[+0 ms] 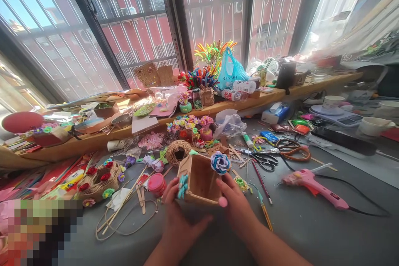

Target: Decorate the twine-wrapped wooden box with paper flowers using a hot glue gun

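This looks like a craft workspace by a row of barred windows [137,20]. The grey worktop [299,224] is crowded with a pink glue gun [314,185], scissors [293,149], wooden sticks [141,199], a coil of twine [177,152] and handmade flowers [187,122]. More craft supplies and bottles [237,90] fill the wooden sill [271,99], with a pink building [208,16] outside.

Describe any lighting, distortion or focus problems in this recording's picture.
Head view: strong backlight from the windows, with the left hand and right hand dimmer; glare washes out the curtain; window frames lean, likely wide-angle distortion; far right smeared; lower-left corner pixelated; open box reasonably clear.
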`<act>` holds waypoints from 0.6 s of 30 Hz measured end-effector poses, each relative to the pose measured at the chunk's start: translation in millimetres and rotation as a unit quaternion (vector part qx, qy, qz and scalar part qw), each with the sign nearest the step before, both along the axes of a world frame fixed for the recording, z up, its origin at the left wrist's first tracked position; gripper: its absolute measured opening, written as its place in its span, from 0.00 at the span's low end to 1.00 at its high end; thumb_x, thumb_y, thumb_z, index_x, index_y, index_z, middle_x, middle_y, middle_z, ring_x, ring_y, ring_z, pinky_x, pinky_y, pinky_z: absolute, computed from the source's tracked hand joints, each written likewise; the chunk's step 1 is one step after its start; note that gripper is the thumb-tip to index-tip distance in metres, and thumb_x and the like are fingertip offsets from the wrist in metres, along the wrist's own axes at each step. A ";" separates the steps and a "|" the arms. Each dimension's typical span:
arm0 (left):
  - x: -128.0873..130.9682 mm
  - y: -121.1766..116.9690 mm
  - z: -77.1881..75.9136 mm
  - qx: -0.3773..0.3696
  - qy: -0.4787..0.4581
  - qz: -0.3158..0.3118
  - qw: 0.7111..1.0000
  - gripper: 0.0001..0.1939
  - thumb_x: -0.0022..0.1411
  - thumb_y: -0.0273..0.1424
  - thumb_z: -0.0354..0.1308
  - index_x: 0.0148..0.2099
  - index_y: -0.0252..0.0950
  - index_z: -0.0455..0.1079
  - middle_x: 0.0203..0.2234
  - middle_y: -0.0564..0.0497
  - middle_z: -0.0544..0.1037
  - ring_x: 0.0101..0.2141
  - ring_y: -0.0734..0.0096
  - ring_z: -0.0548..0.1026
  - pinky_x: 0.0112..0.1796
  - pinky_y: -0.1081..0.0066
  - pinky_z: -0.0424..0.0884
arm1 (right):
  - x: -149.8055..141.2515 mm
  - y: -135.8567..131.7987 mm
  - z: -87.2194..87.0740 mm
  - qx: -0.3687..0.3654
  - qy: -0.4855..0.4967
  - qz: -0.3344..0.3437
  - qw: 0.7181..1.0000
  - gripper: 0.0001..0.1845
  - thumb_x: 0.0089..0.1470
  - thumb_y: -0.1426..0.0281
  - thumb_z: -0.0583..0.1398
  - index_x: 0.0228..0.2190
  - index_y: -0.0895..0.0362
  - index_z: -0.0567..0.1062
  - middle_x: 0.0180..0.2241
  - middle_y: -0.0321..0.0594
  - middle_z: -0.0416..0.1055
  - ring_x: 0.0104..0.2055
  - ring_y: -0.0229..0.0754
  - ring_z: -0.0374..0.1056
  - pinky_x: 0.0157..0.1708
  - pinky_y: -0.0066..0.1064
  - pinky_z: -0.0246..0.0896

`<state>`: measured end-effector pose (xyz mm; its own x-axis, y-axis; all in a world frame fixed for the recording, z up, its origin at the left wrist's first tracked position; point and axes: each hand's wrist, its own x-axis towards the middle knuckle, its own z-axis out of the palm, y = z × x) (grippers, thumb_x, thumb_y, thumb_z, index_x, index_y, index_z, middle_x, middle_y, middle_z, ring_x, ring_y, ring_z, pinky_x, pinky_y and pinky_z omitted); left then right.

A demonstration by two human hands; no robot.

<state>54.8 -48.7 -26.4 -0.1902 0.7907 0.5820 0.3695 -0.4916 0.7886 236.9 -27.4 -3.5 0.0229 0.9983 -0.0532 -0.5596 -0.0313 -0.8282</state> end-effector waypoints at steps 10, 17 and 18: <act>-19.2 13.0 4.0 -0.073 -0.004 -0.131 0.989 0.51 0.47 0.45 0.80 0.70 0.48 0.62 0.67 0.40 0.66 0.65 0.39 0.67 0.63 0.45 0.66 | 31.8 13.6 11.1 -0.061 0.044 0.082 0.994 0.25 0.53 0.55 0.68 0.51 0.50 0.82 0.48 0.42 0.83 0.55 0.61 0.76 0.42 0.42 0.73; -16.2 9.8 -1.4 -0.108 -0.077 -0.188 0.973 0.53 0.51 0.54 0.74 0.73 0.45 0.60 0.68 0.39 0.68 0.68 0.34 0.64 0.68 0.45 0.60 | 26.7 8.9 18.8 -0.055 0.140 0.152 0.977 0.26 0.55 0.44 0.65 0.45 0.48 0.84 0.48 0.42 0.84 0.59 0.62 0.73 0.56 0.50 0.68; -14.9 9.9 -2.0 -0.105 -0.097 -0.172 0.975 0.52 0.51 0.54 0.74 0.72 0.44 0.61 0.67 0.39 0.69 0.68 0.35 0.64 0.67 0.46 0.61 | 24.7 7.9 19.1 -0.030 0.140 0.149 0.978 0.28 0.56 0.43 0.64 0.49 0.47 0.84 0.50 0.41 0.83 0.61 0.62 0.72 0.59 0.52 0.67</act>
<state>39.9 -38.9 -28.4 0.0159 0.9250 0.3797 0.0455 -0.3801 0.9238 261.5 -19.4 15.7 -0.2923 0.9534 -0.0744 -0.7233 -0.2713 -0.6350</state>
